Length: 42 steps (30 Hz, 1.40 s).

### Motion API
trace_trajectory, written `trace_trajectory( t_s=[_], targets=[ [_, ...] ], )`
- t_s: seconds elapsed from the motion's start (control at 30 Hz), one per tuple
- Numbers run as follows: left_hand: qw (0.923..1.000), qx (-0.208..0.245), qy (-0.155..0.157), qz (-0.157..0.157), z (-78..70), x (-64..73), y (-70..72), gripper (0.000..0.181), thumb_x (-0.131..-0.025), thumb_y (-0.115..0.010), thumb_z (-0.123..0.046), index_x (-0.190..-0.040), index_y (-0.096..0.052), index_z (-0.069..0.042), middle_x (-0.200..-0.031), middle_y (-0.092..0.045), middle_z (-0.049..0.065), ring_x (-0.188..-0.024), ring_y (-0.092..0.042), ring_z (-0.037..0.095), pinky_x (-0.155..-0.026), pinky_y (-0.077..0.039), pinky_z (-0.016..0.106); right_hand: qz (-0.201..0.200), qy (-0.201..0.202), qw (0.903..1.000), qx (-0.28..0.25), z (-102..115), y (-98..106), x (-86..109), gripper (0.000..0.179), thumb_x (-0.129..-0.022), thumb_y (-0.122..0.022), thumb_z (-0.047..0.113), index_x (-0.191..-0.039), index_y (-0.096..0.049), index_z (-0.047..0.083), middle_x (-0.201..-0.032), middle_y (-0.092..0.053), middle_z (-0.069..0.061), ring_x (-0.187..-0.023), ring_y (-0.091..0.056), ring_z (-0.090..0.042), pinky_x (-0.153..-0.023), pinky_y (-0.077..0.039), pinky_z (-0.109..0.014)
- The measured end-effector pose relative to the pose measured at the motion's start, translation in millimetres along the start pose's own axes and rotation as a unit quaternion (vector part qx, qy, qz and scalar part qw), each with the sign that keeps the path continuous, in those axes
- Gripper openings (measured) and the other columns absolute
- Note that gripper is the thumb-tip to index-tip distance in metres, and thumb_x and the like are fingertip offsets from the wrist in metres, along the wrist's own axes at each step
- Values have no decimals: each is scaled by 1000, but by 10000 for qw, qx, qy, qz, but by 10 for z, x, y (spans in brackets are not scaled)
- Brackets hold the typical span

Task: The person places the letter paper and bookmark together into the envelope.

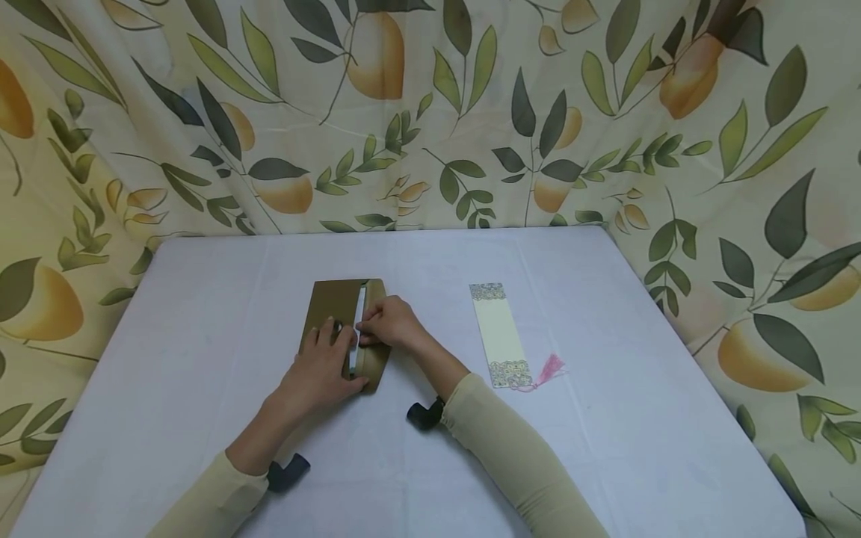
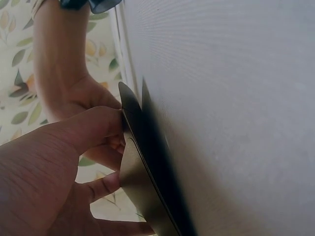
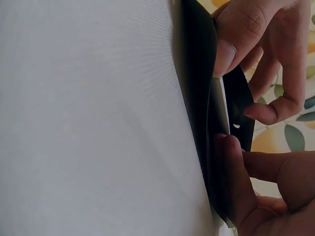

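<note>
A gold-brown envelope [image 1: 329, 299], dark on its inner side in the right wrist view, lies on the white table. A strip of white [image 1: 361, 302] shows along its opening, beside a lighter flap [image 1: 377, 295]. My left hand [image 1: 323, 370] rests on the envelope, fingers spread over its face and thumb at the near end. My right hand [image 1: 397, 323] bends over the opening from the right, fingertips [image 3: 231, 145] pinching the lip close to the white edge. The right hand's grip is partly hidden from above.
To the right lies a cream bookmark [image 1: 499, 325] with patterned ends and a pink tassel [image 1: 551, 366]. Black wrist mounts [image 1: 425, 415] sit at both cuffs. A leaf-and-fruit patterned cloth [image 1: 417, 149] hangs behind the table's far edge.
</note>
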<state>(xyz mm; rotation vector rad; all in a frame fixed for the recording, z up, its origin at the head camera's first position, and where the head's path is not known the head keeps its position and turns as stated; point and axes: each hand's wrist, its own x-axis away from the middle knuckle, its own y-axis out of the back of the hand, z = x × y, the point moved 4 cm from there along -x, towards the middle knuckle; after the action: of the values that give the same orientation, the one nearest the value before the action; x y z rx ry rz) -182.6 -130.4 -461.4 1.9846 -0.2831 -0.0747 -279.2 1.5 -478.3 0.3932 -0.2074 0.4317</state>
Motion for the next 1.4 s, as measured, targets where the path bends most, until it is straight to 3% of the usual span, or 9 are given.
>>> trace_trajectory(
  t_s=[0.3, 0.63, 0.93, 1.2, 1.4],
  targets=[
    [10000, 0, -15, 13, -4, -7, -6, 75, -86, -84, -38, -142, -46, -5, -157, -27, 39, -138, -31, 60, -91, -42, 77, -16, 91, 10000, 18, -8, 43, 43, 5, -97, -70, 2, -97, -68, -3, -77, -73, -10, -66, -73, -17, -63, -57, -25],
    [10000, 38, -10, 7, -17, -6, -17, 68, -86, -84, -38, -135, -48, -7, -157, -26, 39, -138, -31, 61, -94, -41, 76, 14, 127, 9998, 136, -66, 231, 108, 8, -99, -66, 4, -102, -67, -3, -80, -74, -10, -67, -74, -19, -67, -58, -29],
    [10000, 13, 58, -2, -23, 11, -19, 65, -84, -85, -35, -133, -51, -9, -157, -28, 38, -139, -28, 63, -95, -39, 78, 37, 619, 9980, -85, -16, 355, 214, 5, -100, -68, 3, -101, -68, -2, -84, -71, -13, -72, -75, -24, -70, -61, -37],
    [9999, -32, 120, -69, -10, 23, -18, 65, -83, -87, -36, -131, -52, -10, -156, -30, 38, -139, -32, 61, -94, -42, 75, 150, 729, 9971, 148, -3, 418, 277, 9, -100, -68, 8, -104, -69, -1, -85, -72, -10, -73, -74, -23, -71, -60, -36],
    [9999, -24, 73, -103, -12, 20, -23, 65, -83, -85, -38, -132, -52, -10, -156, -30, 38, -139, -31, 60, -93, -43, 75, -164, 491, 9972, 544, -113, 598, 309, 11, -100, -69, 14, -102, -70, 3, -85, -72, -8, -73, -73, -23, -69, -58, -32]
  ],
)
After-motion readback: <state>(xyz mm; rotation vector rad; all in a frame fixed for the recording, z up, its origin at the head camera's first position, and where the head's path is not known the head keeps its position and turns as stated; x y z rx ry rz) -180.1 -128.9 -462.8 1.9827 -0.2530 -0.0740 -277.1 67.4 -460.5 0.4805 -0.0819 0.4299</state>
